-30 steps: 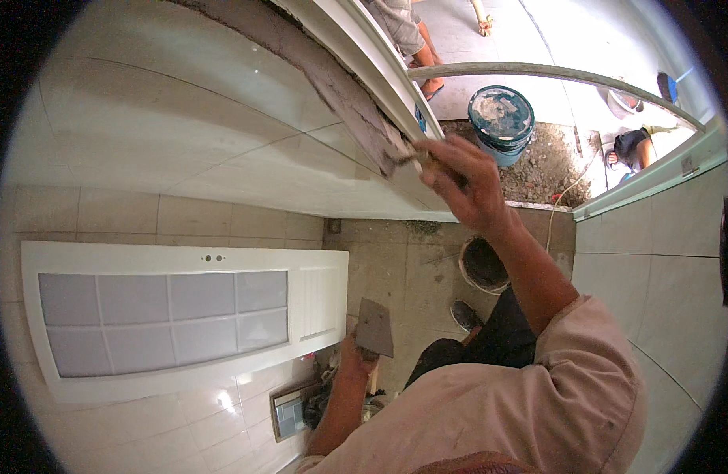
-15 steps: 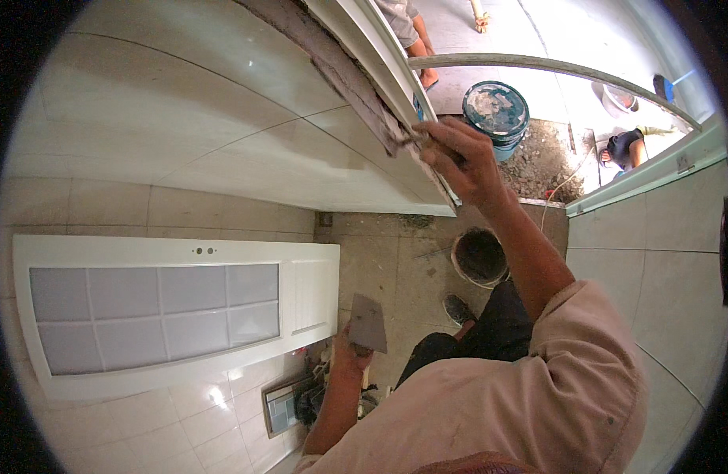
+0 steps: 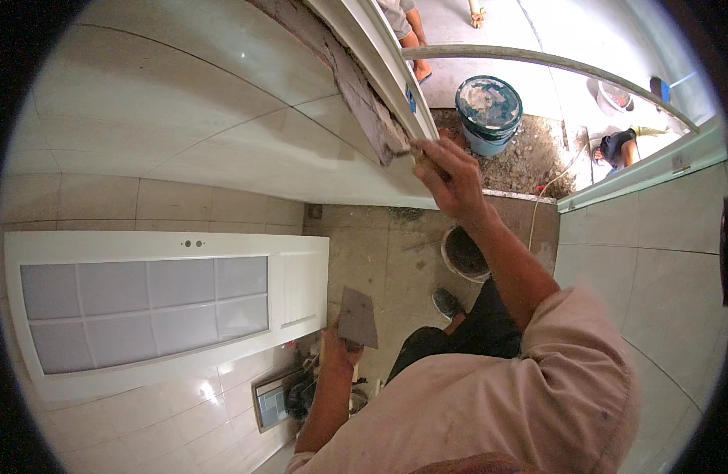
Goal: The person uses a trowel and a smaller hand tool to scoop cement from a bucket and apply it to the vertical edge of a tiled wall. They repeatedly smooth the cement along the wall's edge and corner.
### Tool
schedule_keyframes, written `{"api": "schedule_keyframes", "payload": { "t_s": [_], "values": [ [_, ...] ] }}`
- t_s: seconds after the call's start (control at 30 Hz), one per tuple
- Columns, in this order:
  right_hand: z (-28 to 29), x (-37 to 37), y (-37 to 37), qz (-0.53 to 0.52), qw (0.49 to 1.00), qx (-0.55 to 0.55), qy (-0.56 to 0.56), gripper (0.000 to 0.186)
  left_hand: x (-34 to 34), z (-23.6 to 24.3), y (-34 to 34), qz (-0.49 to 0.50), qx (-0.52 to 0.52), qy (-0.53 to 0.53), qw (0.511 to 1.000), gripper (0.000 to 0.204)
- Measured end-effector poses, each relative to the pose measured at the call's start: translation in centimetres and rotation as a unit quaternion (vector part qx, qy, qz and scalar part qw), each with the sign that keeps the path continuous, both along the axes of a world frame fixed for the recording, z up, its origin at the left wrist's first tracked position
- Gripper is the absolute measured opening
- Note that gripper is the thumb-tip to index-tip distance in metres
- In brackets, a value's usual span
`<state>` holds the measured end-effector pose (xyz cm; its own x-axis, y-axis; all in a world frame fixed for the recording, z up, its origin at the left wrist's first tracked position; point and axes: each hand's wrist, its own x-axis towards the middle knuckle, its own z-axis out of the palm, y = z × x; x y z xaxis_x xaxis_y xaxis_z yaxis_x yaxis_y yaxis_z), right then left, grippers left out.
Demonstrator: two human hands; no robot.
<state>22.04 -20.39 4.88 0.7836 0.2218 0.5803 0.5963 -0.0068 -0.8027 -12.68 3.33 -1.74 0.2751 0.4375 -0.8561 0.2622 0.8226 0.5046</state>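
Note:
My right hand (image 3: 452, 180) is raised to the edge of the wall beside the white door frame (image 3: 403, 88). Its fingers are closed round the handle of a small trowel (image 3: 403, 152), whose blade is mostly hidden. The tool touches the lower end of a rough grey strip of mortar (image 3: 354, 88) running along the frame. Lower down, my left hand (image 3: 342, 349) grips a flat rectangular plastering trowel (image 3: 358, 317) by its back, well away from the wall. Whether any mortar lies on that plate I cannot tell.
A white door with glass panes (image 3: 301, 272) leans at the left. Near my shoe stands a dark bucket (image 3: 467, 251). Beyond the doorway are a lidded blue bucket (image 3: 489, 118), rubble (image 3: 530, 158), a cable (image 3: 535, 207) and parts of other people. A bar (image 3: 546, 57) crosses the opening.
My right hand has slid a little down along the frame's edge with the small trowel. My left hand keeps its hold on the plastering trowel. The whole view has shifted slightly.

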Motion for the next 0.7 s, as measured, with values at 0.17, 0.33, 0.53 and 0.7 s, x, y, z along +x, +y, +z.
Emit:
{"api": "schedule_keyframes", "payload": {
  "t_s": [0.17, 0.33, 0.53, 0.7],
  "values": [
    [1.9, 2.3, 0.4, -0.025, 0.999, 0.016, -0.028, 0.037, -1.1, -1.7, 1.0, -0.039, -0.02, -0.034, 0.998, 0.037],
    [1.6, 4.2, 0.9, 0.005, 0.997, 0.044, -0.063, 0.033, 0.0, -0.8, 0.2, 0.015, -0.016, 0.004, 1.0, 0.046],
    [-6.3, -10.7, -3.1, 0.048, 0.947, 0.03, 0.316, 0.032, -2.4, -4.2, 1.8, -0.097, -0.079, -0.024, 0.992, 0.049],
    [-13.6, -23.9, -9.1, 0.029, 0.823, -0.22, 0.523, 0.024, -2.8, -5.8, 0.8, -0.184, -0.188, -0.122, 0.957, 0.045]
  ]
}}
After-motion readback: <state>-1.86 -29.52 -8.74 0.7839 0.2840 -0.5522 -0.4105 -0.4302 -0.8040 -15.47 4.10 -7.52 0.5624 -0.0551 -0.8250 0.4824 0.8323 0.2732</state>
